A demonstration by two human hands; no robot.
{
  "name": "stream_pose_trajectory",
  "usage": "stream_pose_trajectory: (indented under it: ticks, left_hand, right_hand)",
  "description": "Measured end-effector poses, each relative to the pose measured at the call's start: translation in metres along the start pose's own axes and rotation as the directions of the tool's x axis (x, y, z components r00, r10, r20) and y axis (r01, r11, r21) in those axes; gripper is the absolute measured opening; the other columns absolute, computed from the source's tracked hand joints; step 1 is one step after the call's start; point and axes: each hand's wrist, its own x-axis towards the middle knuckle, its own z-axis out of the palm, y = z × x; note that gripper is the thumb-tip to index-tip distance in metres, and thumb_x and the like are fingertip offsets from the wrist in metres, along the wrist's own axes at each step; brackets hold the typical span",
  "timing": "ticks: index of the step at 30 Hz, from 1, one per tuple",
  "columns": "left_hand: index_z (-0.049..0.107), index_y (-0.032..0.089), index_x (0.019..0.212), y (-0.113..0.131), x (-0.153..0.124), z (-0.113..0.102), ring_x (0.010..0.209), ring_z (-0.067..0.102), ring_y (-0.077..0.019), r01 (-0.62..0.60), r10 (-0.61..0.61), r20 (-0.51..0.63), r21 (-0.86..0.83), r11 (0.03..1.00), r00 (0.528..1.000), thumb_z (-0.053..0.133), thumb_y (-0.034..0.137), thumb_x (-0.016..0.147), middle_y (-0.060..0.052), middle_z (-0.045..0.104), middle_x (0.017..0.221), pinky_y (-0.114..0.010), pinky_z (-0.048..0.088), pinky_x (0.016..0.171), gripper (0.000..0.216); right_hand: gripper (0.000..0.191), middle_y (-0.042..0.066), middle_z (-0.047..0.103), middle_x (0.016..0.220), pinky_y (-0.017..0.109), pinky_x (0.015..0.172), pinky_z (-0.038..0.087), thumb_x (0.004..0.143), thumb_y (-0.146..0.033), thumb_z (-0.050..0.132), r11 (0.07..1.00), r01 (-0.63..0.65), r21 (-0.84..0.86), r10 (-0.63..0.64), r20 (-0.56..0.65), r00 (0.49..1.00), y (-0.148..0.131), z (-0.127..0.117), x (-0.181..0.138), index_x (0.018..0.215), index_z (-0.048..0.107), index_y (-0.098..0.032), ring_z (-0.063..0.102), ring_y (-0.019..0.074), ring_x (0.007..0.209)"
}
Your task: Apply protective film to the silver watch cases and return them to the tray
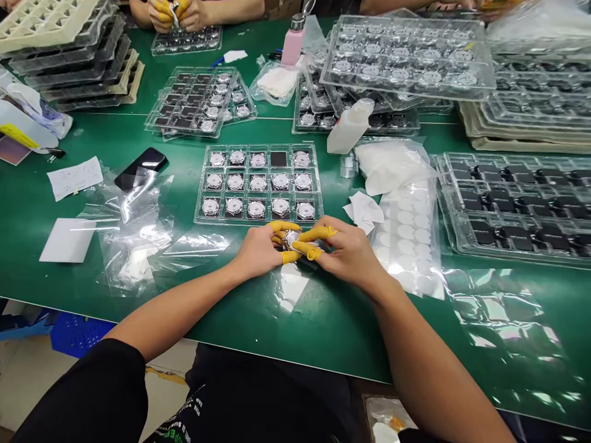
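The left hand [256,252] and the right hand [351,255] both clenched in a tight fingertip grasp on a round silver watch case [290,240], yellow rubber finger cots [318,232] pressed around its rim, no release by either hand. The watch case just in front of the near edge of a clear plastic tray [240,219], between the two hands, over the green work table [295,326]. In that tray, three rows of five cells, silver watch cases in nearly all, a dark square in one top-row cell. Just right of the tray, a sheet of round white stickers [406,231], with a crumpled white wipe [364,211] at its edge and a white plastic squeeze bottle [351,126] beyond. Farther right of the tray, a large clear tray of black square pieces [517,203]. Left of the tray, a crumpled clear plastic bag [133,227], a white card [68,240], a handwritten paper note [74,178] and a black smartphone [141,168]. Behind the tray, overlapping piles of clear trays of watch cases [406,55], with a pink pump bottle [293,38] close by. Well beyond the tray, near the far table edge, a co-worker's hands [173,13] in matching yellow finger cots, around something too small to make out.
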Motion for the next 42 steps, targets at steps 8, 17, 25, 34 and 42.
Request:
stream_pose_trajectory:
  ticks: [8, 17, 25, 34, 42]
  left_hand:
    - [0.071, 0.017, 0.123, 0.001, 0.0, 0.001, 0.087, 0.075, -0.0162, -0.004, 0.003, -0.023, -0.034, 0.999, 1.0, 0.086, 0.015, 0.065, -0.007, 0.079, 0.103, -0.031, 0.063, 0.086, 0.059]
    - [0.07, 0.016, 0.124, 0.005, -0.002, 0.001, 0.091, 0.075, -0.0166, 0.025, -0.027, -0.042, -0.032, 0.999, 0.999, 0.087, 0.016, 0.065, -0.009, 0.079, 0.107, -0.032, 0.063, 0.089, 0.062]
    - [0.07, 0.016, 0.122, 0.004, -0.003, 0.002, 0.087, 0.075, -0.0146, 0.021, -0.025, -0.039, -0.102, 0.995, 0.999, 0.088, 0.016, 0.063, -0.006, 0.079, 0.1, -0.028, 0.064, 0.084, 0.061]
    - [0.074, 0.019, 0.12, -0.001, -0.009, 0.0, 0.094, 0.076, -0.0167, -0.293, 0.297, -0.001, 0.157, 0.943, 0.955, 0.084, 0.028, 0.074, -0.006, 0.08, 0.108, -0.032, 0.064, 0.096, 0.048]
    - [0.076, 0.022, 0.116, 0.005, -0.011, -0.003, 0.088, 0.074, -0.0154, -0.354, 0.385, -0.025, 0.34, 0.871, 0.923, 0.084, 0.028, 0.074, -0.003, 0.081, 0.104, -0.03, 0.062, 0.091, 0.043]
  right_hand:
    - [0.007, 0.004, 0.065, 0.083, 0.032, 0.059, 0.045, 0.091, -0.028, 0.068, 0.999, 0.023, 0.036, -0.023, 0.001, 1.0, 0.0, 0.005, 0.005, 0.09, 0.074, -0.025, 0.06, 0.0163, 0.07]
    - [0.008, 0.005, 0.065, 0.084, 0.033, 0.06, 0.045, 0.092, -0.029, 0.067, 0.999, 0.028, 0.015, -0.028, -0.022, 0.999, 0.003, 0.005, 0.006, 0.089, 0.072, -0.024, 0.06, 0.0171, 0.071]
    - [0.013, 0.006, 0.065, 0.086, 0.034, 0.06, 0.045, 0.094, -0.033, 0.067, 0.999, -0.031, -0.045, 0.026, -0.109, 0.994, 0.002, 0.01, 0.004, 0.09, 0.074, -0.024, 0.06, 0.0181, 0.071]
    - [0.027, 0.007, 0.074, 0.109, 0.053, 0.097, 0.048, 0.087, -0.037, 0.073, 0.973, -0.208, -0.097, 0.21, 0.01, 0.978, 0.025, -0.038, -0.008, 0.114, 0.073, -0.03, 0.059, 0.0316, 0.109]
    - [0.016, 0.006, 0.076, 0.092, 0.045, 0.085, 0.052, 0.084, -0.031, 0.07, 0.95, -0.307, 0.061, 0.302, 0.079, 0.95, 0.015, -0.028, -0.003, 0.097, 0.075, -0.024, 0.069, 0.0246, 0.086]
